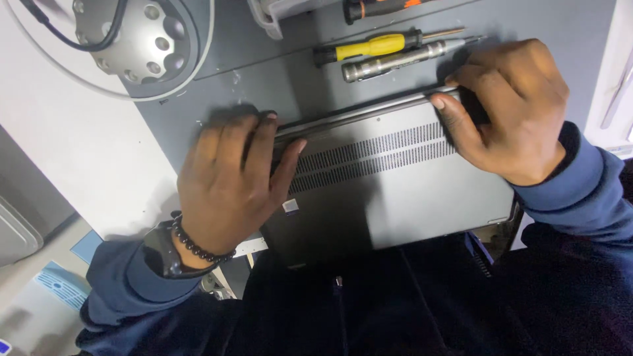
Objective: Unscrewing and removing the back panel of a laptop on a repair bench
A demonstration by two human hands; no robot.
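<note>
On the grey mat [277,79], the stiff, fragile laptop [409,191] is gripped at its far edge by left hand [227,181] and right hand [508,112], fingers curled over.

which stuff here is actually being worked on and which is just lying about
In hand:
- grey laptop, underside up, vent slots showing
- left hand on its left far corner
- right hand gripping its right far edge

Lying about:
- yellow-handled screwdriver
- silver driver tool
- round grey lamp head
- dark grey mat
</note>
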